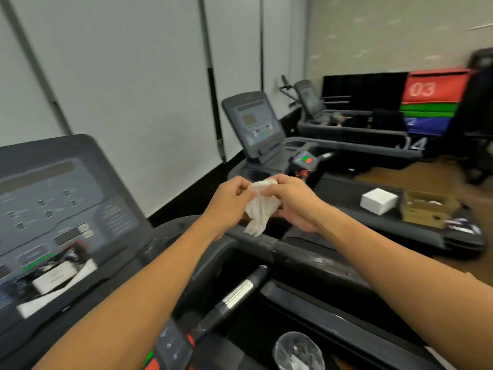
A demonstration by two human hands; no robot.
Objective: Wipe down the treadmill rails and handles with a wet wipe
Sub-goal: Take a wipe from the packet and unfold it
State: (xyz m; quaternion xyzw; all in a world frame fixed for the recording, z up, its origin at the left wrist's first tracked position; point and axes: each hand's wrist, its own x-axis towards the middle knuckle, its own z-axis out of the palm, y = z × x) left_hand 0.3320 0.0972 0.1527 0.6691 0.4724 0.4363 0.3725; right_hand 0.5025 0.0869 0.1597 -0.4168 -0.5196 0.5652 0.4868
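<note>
At the far left the near treadmill's console (61,217) tilts up toward the camera, with a white card (57,277) propped at its lower edge. The left forearm runs up from the lower left edge to the left hand (229,202), fingers curled and pinching the upper left edge of the wet wipe (260,206). The crumpled white wipe hangs between both hands, raised above the dark side rail (306,256) and touching no part of the treadmill. The right hand (292,201) pinches the wipe's top right edge, knuckles up, its forearm reaching in from the lower right. Below, a handle (234,295) with a silver sensor band angles down. A clear cup (298,351) sits at the bottom. Further right, a white box (378,201) and a cardboard box (426,208) rest on the neighbouring treadmill.
</note>
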